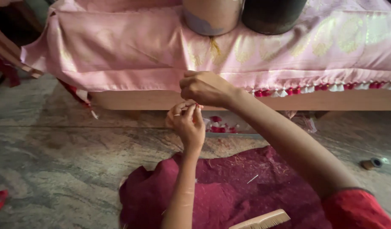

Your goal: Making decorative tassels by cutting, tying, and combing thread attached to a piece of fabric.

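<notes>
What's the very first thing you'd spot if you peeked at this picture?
Probably the shiny pink cloth draped over the low wooden bench at the top, with red and white tassels along its right edge. Right in the middle, the right hand and left hand pinch something tiny at that edge. Below them lies a dark red cloth with a wooden comb on it.
</notes>
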